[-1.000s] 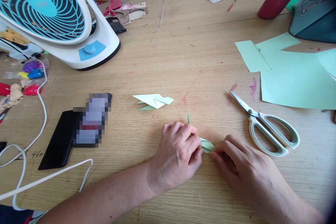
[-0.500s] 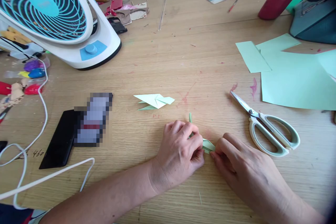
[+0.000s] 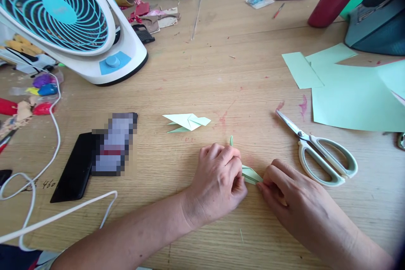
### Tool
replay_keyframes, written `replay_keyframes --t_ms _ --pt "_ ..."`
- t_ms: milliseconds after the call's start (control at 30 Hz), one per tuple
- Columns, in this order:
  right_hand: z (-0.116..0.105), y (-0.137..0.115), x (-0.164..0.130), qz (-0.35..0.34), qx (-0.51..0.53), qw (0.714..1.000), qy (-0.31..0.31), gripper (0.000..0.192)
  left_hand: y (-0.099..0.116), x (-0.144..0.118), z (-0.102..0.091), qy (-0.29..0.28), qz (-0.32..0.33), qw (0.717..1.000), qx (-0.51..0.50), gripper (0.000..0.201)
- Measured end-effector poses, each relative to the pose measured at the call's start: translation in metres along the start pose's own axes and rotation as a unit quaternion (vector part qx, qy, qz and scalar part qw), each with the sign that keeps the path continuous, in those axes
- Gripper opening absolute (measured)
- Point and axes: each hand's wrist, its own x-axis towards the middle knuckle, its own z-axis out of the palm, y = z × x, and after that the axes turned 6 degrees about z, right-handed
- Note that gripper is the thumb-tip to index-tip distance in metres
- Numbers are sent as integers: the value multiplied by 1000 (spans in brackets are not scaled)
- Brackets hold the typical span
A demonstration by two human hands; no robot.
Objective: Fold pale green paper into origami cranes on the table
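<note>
My left hand point(image 3: 218, 181) and my right hand point(image 3: 289, 196) meet low on the wooden table point(image 3: 221, 71), both pinching a small folded pale-green paper piece point(image 3: 249, 174). Only its middle and one thin tip above my left fingers show; the rest is hidden under my hands. A finished pale-green folded paper figure point(image 3: 186, 122) lies flat a little beyond my left hand, touched by neither hand.
Scissors point(image 3: 319, 149) lie to the right of my hands, with pale-green paper sheets point(image 3: 348, 93) behind them. A white-and-teal fan point(image 3: 72, 25) stands at the far left. A black phone point(image 3: 91, 160) and a white cable point(image 3: 47, 177) lie at the left. Craft clutter lines the far edge.
Both hands stay on the small paper piece with only slight finger shifts. The view has tilted a little, so everything sits slightly lower in the picture.
</note>
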Motion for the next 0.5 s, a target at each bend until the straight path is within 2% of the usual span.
replay_keyframes --t_ms 300,500 --pt "0 1 1 -11 1 1000 4 23 0 -3 0 27 9 1000 -13 9" --pt "0 1 0 -12 1 1000 3 22 -2 -3 0 20 27 999 -6 10"
